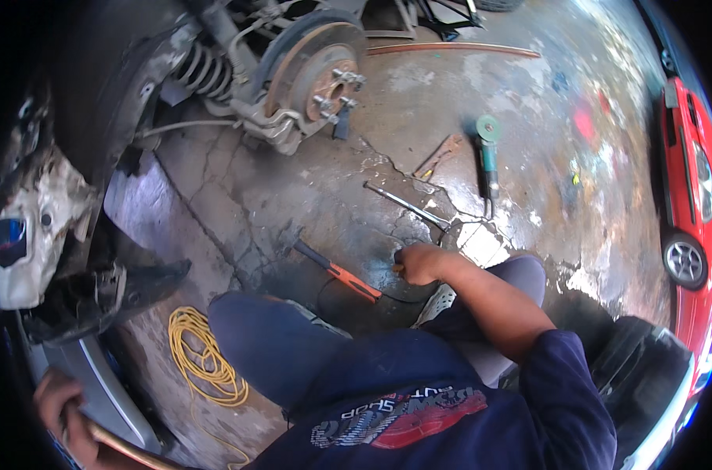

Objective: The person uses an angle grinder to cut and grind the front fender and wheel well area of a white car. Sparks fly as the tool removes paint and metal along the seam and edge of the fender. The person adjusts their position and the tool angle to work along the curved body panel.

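Note:
My right hand [423,264] is closed in front of me, low over the floor between my knees. A small yellowish end pokes out of its fingers; the rest of what it holds is hidden. A hammer [342,273] with an orange and black handle lies on the floor just left of it. Beyond it rests a long steel bar [403,203]. Far out at the lower left is my left hand [61,411], with curled fingers. Beside it runs a tan, rod-like shape [125,445], and I cannot tell whether the hand grips it.
A bare wheel hub with a rusty brake disc [313,74] and a coil spring [203,69] stand at the upper left. An angle grinder [489,160] and rusty pliers [437,159] lie ahead. A coiled yellow cord [199,356] is at left, a red car [689,180] at right.

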`<control>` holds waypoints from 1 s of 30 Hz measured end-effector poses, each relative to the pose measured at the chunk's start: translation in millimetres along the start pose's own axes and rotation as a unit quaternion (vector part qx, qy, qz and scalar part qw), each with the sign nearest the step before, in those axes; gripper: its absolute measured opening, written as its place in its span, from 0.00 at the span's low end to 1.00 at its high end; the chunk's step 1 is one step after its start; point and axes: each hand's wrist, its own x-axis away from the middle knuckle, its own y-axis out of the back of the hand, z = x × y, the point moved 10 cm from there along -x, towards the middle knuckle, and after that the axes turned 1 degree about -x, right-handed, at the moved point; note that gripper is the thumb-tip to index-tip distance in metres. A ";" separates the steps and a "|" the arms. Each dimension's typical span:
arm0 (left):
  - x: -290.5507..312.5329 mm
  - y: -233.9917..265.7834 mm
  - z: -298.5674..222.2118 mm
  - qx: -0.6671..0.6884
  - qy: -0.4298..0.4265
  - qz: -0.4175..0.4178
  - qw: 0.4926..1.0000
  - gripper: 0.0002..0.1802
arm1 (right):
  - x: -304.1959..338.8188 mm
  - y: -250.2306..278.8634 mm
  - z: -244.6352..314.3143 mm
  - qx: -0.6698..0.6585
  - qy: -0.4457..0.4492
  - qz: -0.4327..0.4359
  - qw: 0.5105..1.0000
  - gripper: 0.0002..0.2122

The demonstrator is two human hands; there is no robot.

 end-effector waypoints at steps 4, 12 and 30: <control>73.5 -248.5 99.4 0.342 0.343 0.169 0.858 0.20 | -13.7 16.6 -16.2 0.017 -0.081 -0.046 0.995 0.19; 263.8 -653.5 61.9 0.636 0.576 0.235 0.457 0.25 | -24.0 -11.7 -44.8 0.045 -0.081 -0.022 0.995 0.19; -56.7 -569.3 56.4 0.527 0.171 0.546 0.629 0.35 | -47.1 17.6 -1.5 -0.301 -0.067 -0.136 0.942 0.25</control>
